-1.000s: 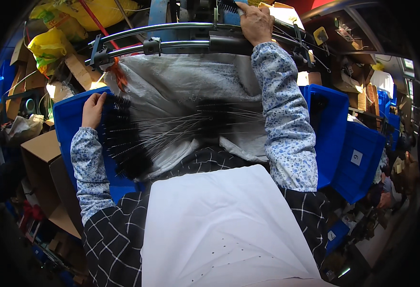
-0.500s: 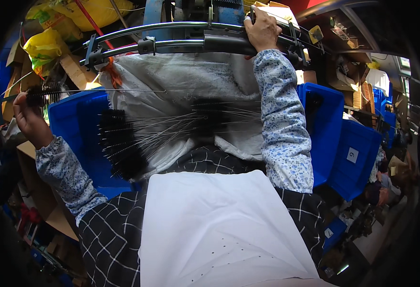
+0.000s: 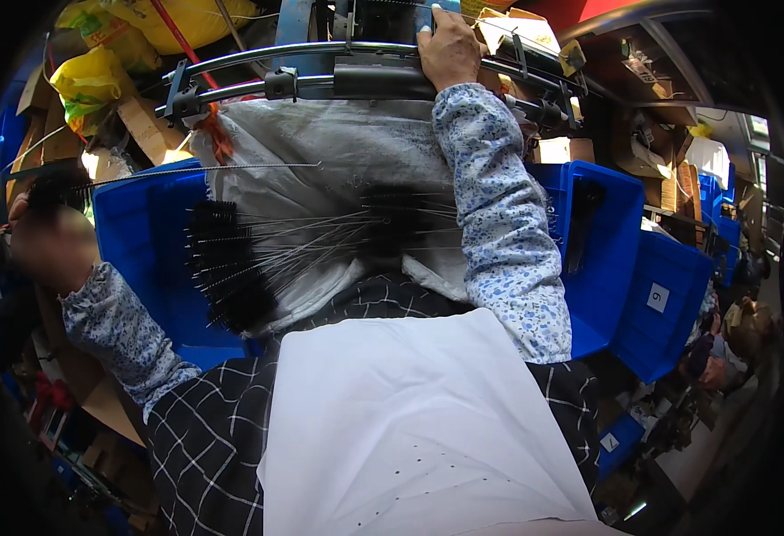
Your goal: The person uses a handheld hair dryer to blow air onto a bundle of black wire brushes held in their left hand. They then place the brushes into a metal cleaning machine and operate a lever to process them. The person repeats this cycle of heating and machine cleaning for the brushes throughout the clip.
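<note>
Brush (image 3: 60, 185) at L, long axis approx. L–R: bristle end L, thin wire stem pointing R over blue bin (image 3: 146, 259) & white sheet (image 3: 338, 134). L hand (image 3: 53, 246) closed on bristle end, fingertips blurred; stem extends R of grip. R hand (image 3: 452, 52) over far rail (image 3: 379, 47); can't tell if holding anything.

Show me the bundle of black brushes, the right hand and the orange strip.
Black brushes (image 3: 224, 268): head view, on the bristles at the bundle's left.
Right hand (image 3: 451, 52): head view, on its back.
Orange strip (image 3: 217, 138): head view, on its middle.
</note>
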Available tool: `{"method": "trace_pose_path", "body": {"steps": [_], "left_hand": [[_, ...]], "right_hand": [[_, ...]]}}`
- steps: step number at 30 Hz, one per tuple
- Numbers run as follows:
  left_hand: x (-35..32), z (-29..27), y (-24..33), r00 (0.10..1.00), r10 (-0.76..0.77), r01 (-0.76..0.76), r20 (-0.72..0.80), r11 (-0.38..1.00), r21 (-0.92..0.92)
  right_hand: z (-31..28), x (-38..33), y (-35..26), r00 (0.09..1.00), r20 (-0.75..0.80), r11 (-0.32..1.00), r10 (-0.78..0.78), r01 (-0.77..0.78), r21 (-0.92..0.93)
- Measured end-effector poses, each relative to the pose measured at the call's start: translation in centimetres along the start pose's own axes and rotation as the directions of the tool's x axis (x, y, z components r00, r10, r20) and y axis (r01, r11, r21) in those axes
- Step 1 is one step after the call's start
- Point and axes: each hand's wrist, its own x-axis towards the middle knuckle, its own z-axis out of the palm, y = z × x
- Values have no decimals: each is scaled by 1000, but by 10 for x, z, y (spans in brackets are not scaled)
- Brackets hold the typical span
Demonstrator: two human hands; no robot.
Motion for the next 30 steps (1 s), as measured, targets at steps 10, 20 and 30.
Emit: {"method": "trace_pose_path", "body": {"steps": [10,20,30], "left_hand": [[-4,31,18,992,-128,122,-17,971,-207],[-13,20,-5,993,-115,108,-38,984,-145],[-31,71,14,964,-230,264,136,897,-355]], "right_hand": [[11,4,-42,996,74,997,51,-46,-68],[-9,3,25,996,65,997,-61,58,45],[-29,42,95,976,210,998,54,-48,-34]]}}
